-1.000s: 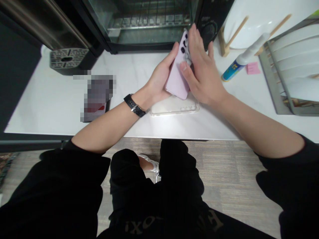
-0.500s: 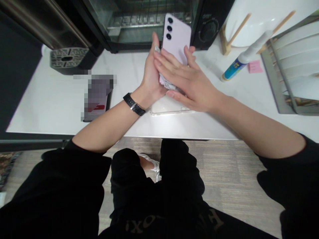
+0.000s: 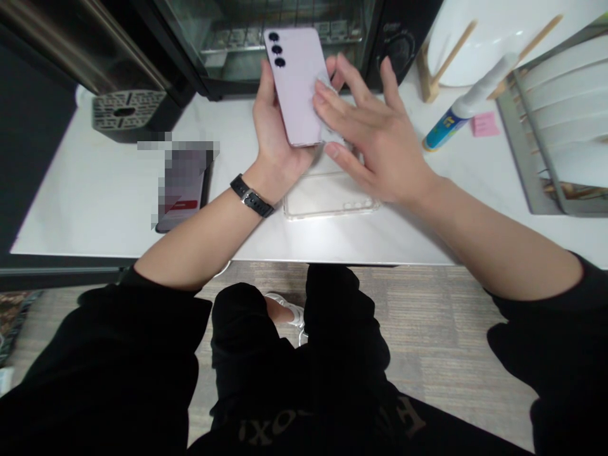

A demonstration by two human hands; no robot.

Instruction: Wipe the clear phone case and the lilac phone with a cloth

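Observation:
My left hand [image 3: 272, 136] grips a lilac phone [image 3: 297, 82] from its left edge and holds it upright above the counter, back side and three camera lenses facing me. My right hand [image 3: 373, 136] has its fingers stretched out, pressing a small pale wipe [image 3: 327, 88] flat against the phone's right side. Below both hands a clear phone case [image 3: 327, 197] lies flat on the white counter [image 3: 95, 196].
A second phone [image 3: 183, 187] lies on the counter at the left. A black toaster oven [image 3: 285, 38] stands at the back, a black appliance [image 3: 126, 111] to its left. A spray bottle [image 3: 463, 111], pink sticky notes [image 3: 483, 124] and a dish rack [image 3: 555, 126] sit right.
The phone has swung from tilted right to upright and shifted left. My right hand slid from its lower part up to its right side, uncovering the clear case.

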